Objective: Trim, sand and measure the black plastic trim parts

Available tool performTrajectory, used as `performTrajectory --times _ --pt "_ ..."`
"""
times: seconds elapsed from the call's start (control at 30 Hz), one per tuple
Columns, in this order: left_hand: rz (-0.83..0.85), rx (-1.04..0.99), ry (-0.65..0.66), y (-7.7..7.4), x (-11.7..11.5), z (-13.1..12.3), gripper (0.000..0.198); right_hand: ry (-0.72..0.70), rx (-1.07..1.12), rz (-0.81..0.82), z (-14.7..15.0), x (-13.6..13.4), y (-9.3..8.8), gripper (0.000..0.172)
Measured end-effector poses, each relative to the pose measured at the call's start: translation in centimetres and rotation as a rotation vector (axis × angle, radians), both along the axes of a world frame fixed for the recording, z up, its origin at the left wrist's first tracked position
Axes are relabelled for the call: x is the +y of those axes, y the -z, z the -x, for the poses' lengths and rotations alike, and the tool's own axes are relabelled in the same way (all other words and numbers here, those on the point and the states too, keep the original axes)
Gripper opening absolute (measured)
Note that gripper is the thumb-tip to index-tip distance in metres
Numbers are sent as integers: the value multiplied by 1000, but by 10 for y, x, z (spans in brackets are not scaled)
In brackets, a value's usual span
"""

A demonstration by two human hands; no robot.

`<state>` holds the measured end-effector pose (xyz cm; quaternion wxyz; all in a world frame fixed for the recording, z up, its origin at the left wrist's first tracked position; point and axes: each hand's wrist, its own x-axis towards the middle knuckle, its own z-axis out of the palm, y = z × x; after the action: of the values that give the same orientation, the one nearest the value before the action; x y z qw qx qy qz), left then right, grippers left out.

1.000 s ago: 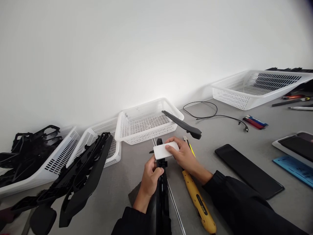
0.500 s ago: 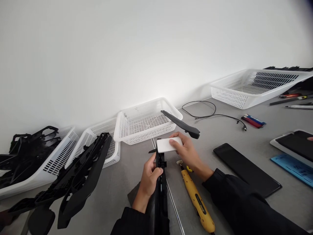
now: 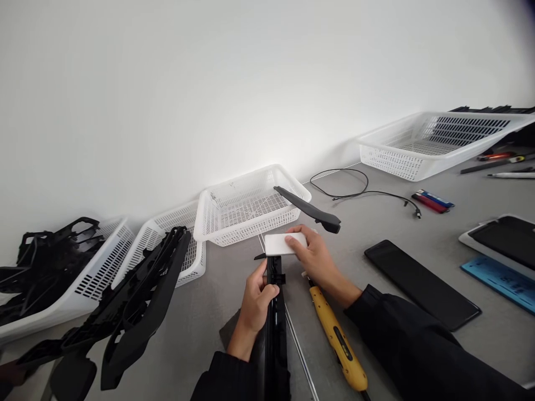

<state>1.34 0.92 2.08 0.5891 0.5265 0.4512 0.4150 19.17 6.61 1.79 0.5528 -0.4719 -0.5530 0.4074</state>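
Observation:
My left hand (image 3: 256,301) is closed around a long black plastic part (image 3: 276,334), which points away from me near the middle of the table. Between the thumb and fingers of my right hand (image 3: 313,256) is a flat white block (image 3: 278,244), held across the far end of the black part. The block hides that end. A yellow handheld tool (image 3: 337,340) lies just right of the part, below my right wrist.
White baskets (image 3: 251,229) stand along the wall, those at left piled with black parts (image 3: 142,312). A dark curved piece (image 3: 309,209) rests on the middle basket's rim. Right are a black phone-like slab (image 3: 422,283), a cable (image 3: 368,192) and lighters (image 3: 432,201).
My right hand has moved slightly left and away from me with the white block, which now lies more level across the black part's end. My left hand keeps its hold.

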Motion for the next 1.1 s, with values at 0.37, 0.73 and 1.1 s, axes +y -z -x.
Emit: performTrajectory --times 0.37,0.73,1.1 --pt "13 -28 33 0 0 0 57 82 178 91 -5 8 7 45" --pt "14 -51 14 -4 0 -1 58 -162 213 -121 -2 -5 -13 21" --pt "35 -37 5 -3 0 -3 53 -93 -106 -192 -3 -2 -7 10"
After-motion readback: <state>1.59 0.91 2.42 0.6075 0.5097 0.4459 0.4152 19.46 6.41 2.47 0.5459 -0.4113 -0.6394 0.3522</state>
